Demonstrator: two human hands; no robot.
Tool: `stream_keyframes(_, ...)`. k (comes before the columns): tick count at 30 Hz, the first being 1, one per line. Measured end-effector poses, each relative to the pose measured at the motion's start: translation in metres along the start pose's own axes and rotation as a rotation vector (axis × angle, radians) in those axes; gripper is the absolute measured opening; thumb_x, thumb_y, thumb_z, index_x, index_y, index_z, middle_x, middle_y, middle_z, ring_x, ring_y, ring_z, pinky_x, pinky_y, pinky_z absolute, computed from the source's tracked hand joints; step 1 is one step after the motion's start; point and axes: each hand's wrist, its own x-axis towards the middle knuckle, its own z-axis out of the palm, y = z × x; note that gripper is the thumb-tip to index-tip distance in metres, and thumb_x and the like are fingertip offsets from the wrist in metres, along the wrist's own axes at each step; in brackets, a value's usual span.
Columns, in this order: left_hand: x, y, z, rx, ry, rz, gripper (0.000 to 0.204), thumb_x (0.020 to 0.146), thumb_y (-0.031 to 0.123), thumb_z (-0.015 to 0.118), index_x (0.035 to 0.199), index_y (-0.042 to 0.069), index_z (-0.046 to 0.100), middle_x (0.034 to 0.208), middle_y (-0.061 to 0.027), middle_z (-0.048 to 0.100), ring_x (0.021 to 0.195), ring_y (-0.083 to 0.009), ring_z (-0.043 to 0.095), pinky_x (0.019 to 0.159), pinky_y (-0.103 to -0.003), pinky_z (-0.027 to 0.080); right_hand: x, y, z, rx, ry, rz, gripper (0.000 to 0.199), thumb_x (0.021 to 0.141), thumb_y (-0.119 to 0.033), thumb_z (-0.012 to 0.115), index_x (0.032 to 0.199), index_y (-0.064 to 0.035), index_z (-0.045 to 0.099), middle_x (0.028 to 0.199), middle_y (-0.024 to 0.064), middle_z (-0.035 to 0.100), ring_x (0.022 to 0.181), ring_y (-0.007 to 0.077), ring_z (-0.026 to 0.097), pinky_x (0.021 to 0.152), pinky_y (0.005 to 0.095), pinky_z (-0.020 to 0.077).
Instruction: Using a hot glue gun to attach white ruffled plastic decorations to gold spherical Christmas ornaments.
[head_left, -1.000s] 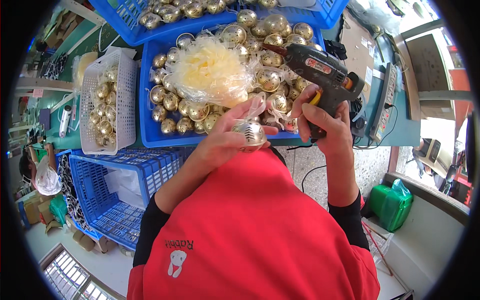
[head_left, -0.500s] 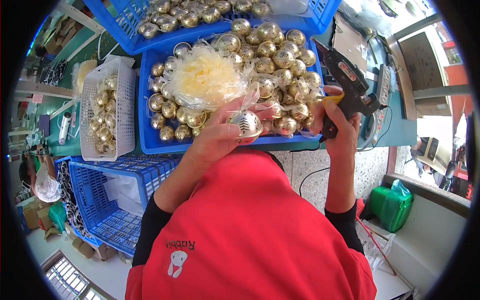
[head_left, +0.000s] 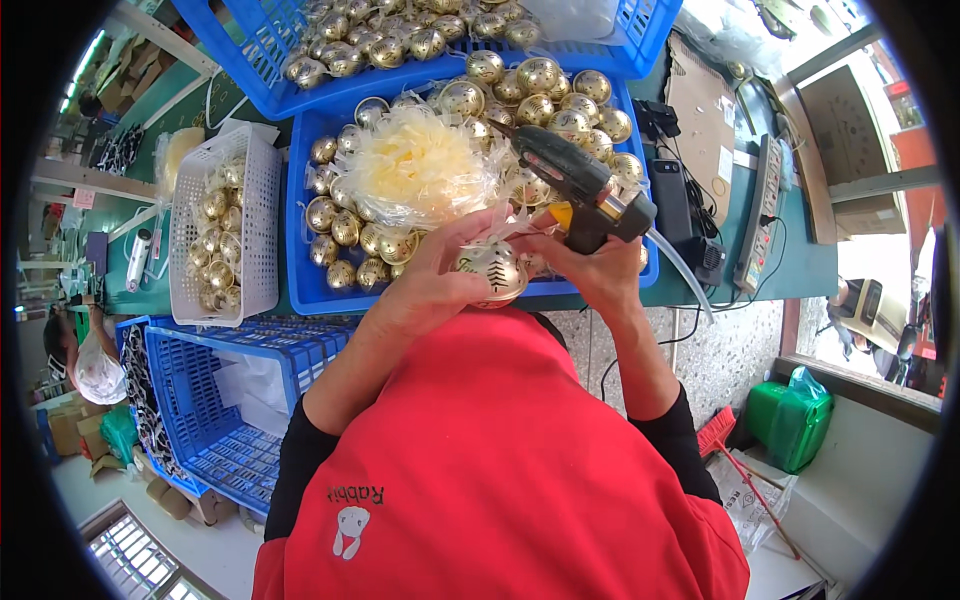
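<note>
My left hand [head_left: 438, 278] is closed around a shiny gold ball ornament [head_left: 495, 270] with dark printed markings and a sheer ribbon at its top. In my right hand [head_left: 603, 272] is a black hot glue gun [head_left: 570, 168] with a yellow trigger, its nozzle toward the upper left. A clear glue stick [head_left: 680, 265] sticks out of its back end. The right fingertips are close to the ornament's ribbon; whether they touch it I cannot tell. Just beyond, a heap of pale yellow sheer ribbons [head_left: 420, 160] lies on many gold balls in a blue tray [head_left: 296, 255].
Behind the tray stands a blue crate [head_left: 268, 98] of gold balls. A white basket [head_left: 262, 210] holds more on the left, above an open blue crate [head_left: 225, 440]. A power strip [head_left: 762, 205], black adapter [head_left: 672, 200] and cardboard [head_left: 705, 120] lie at right, with loose cables.
My right hand has brought the glue gun left, over the tray and up to the ornament. The ornament has turned in my left hand. The adapter at right has come into view.
</note>
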Motion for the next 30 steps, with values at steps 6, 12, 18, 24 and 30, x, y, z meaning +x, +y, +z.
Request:
stream_keyframes(6,0.000,-0.001,0.002,-0.067,-0.055,0.084,0.073,0.066,0.010,0.060,0.131,-0.005,0.031,0.132,-0.0243,0.037,0.122,-0.0361,0.039,0.100,-0.040,0.036,0.004,0.006,-0.001,-0.032,0.215,-0.104,0.027,0.069,0.000,0.070,0.094,-0.0003,0.061,0.078,0.0042,0.063,0.062,0.0083,0.058,0.055,0.0185,0.0470)
stream_keyframes(12,0.004,0.006,-0.002,-0.166,0.123,0.025,0.063,0.071,0.012,0.063,0.125,-0.005,0.035,0.121,-0.0208,0.047,0.114,-0.0307,0.048,0.089,-0.042,0.046,0.007,-0.006,-0.017,0.275,0.246,0.010,0.033,0.069,0.003,0.068,0.100,-0.0014,0.059,0.075,0.0042,0.061,0.053,0.0071,0.053,0.046,0.0192,0.0427)
stream_keyframes(18,0.017,0.003,0.008,-0.211,0.143,0.073,0.048,0.078,0.016,0.060,0.118,-0.002,0.040,0.112,-0.0168,0.052,0.105,-0.0275,0.054,0.083,-0.044,0.051,0.005,-0.017,-0.017,0.524,0.230,0.082,0.034,0.072,0.002,0.066,0.104,-0.0012,0.055,0.074,0.0070,0.059,0.051,0.0113,0.054,0.042,0.0232,0.0425)
stream_keyframes(24,0.037,-0.005,0.006,-0.180,0.209,0.158,0.030,0.086,0.021,0.057,0.107,0.003,0.044,0.101,-0.0127,0.058,0.093,-0.0193,0.059,0.077,-0.035,0.053,-0.006,-0.037,-0.015,0.686,0.110,0.139,0.038,0.074,-0.003,0.060,0.110,0.0006,0.048,0.072,0.0063,0.055,0.053,0.0127,0.055,0.039,0.0228,0.0405)
stream_keyframes(30,0.042,-0.003,0.012,-0.275,0.151,0.127,0.035,0.088,0.026,0.053,0.112,0.003,0.045,0.098,-0.0159,0.060,0.086,-0.0219,0.061,0.071,-0.035,0.054,-0.017,-0.051,-0.009,0.623,0.066,0.093,0.037,0.072,0.000,0.059,0.107,0.0019,0.048,0.074,0.0075,0.056,0.057,0.0142,0.058,0.039,0.0233,0.0411)
